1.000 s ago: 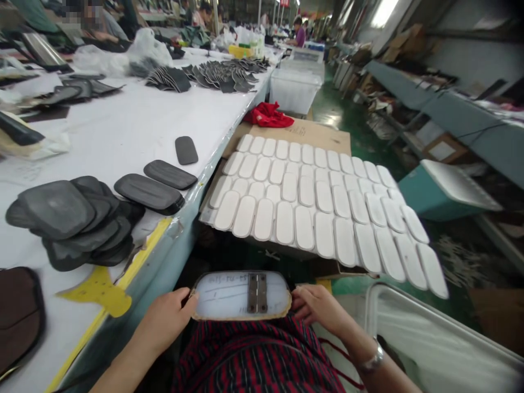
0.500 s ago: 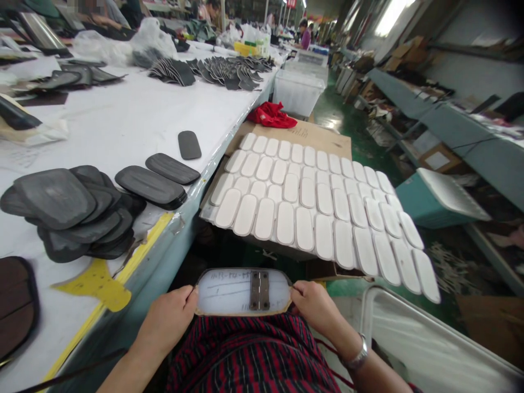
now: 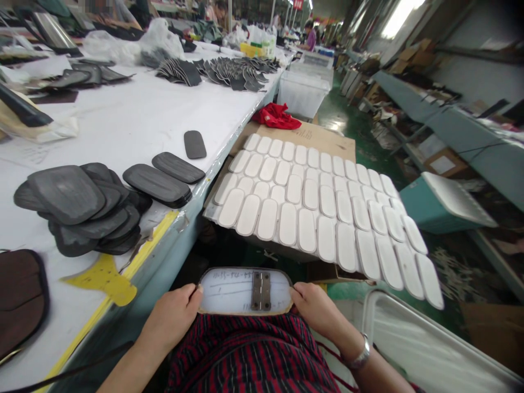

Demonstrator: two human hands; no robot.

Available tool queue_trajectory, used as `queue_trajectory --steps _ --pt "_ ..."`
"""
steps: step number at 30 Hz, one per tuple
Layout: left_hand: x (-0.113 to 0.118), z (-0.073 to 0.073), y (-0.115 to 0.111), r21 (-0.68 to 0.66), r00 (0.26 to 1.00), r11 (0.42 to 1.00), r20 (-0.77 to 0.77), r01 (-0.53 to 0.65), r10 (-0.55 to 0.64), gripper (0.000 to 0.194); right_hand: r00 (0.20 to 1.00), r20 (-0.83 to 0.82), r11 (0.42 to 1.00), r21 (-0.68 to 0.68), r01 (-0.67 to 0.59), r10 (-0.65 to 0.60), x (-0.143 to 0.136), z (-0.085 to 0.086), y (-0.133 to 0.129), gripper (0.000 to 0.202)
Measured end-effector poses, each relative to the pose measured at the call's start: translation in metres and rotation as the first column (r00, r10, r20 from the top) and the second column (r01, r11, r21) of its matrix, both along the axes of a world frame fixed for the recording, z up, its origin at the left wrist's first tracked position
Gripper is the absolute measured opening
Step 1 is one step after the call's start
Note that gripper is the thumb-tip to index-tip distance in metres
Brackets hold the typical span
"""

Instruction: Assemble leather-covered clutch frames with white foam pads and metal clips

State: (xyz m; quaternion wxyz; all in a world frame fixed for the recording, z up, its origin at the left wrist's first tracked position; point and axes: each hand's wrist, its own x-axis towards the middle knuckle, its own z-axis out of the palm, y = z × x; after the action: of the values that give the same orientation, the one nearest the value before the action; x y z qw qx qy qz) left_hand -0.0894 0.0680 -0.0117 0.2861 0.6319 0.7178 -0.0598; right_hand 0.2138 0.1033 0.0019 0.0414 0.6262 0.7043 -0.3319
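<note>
Head cam: L hand [image 3: 174, 314] is pinching one end of a translucent rounded plate [image 3: 227, 297]; R hand [image 3: 315, 308] is gripping the opposite end. The plate's sitting btwn them, just past the striped cloth [image 3: 249, 355], w/ a metal hinge [image 3: 261, 291] lying nearer its R end. Beyond, I'm seeing white ovals [image 3: 289, 224] lying in rows; dark pads [image 3: 67, 196] are lying stacked on the table [image 3: 106, 125], L side.

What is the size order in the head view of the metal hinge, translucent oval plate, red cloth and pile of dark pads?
1. Pile of dark pads
2. Translucent oval plate
3. Metal hinge and red cloth: too alike to rank, with the cloth farther away.
</note>
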Motion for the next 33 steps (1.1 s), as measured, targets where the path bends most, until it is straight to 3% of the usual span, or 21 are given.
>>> queue_trajectory --steps 6,9,12,16,20,23,27,31,33 --pt "-0.006 0.008 0.01 0.001 0.998 0.998 0.033 0.059 -0.059 0.048 0.986 -0.166 0.98 -0.196 -0.029 -0.004 0.01 0.002 0.007 0.042" --pt "-0.009 0.011 0.025 0.065 0.998 0.998 0.067 0.017 -0.021 0.044 0.996 -0.072 0.997 -0.051 -0.053 0.05 0.008 0.004 0.02 0.044" --pt "-0.009 0.009 0.04 0.18 0.982 0.982 0.166 0.054 -0.084 0.037 0.981 0.023 0.974 0.11 -0.196 0.195 0.001 0.005 0.032 0.033" --pt "-0.006 0.002 0.049 0.21 0.954 0.961 0.2 0.179 -0.221 0.032 0.965 0.077 0.956 0.141 -0.259 0.25 -0.008 0.004 0.036 0.034" --pt "-0.006 -0.002 0.049 0.244 0.943 0.956 0.245 0.165 -0.225 0.03 0.972 0.052 0.961 0.145 -0.236 0.231 -0.011 0.003 0.033 0.035" --pt "-0.008 -0.004 0.049 0.223 0.925 0.967 0.329 0.122 -0.192 0.029 0.975 -0.006 0.97 0.106 -0.218 0.22 -0.009 -0.001 0.034 0.035" --pt "-0.009 -0.008 0.05 0.147 0.91 0.982 0.378 0.119 -0.167 0.034 0.974 -0.115 0.977 -0.064 -0.203 0.194 0.0 -0.011 0.04 0.036" --pt "-0.013 0.003 0.049 0.112 0.886 0.983 0.427 0.147 -0.181 0.028 0.932 -0.291 0.933 -0.221 -0.283 0.214 0.012 -0.009 0.044 0.033" --pt "-0.02 0.01 0.051 0.076 0.856 0.985 0.488 0.156 -0.173 0.026 0.898 -0.395 0.944 -0.173 -0.282 0.196 0.012 -0.005 0.044 0.054"
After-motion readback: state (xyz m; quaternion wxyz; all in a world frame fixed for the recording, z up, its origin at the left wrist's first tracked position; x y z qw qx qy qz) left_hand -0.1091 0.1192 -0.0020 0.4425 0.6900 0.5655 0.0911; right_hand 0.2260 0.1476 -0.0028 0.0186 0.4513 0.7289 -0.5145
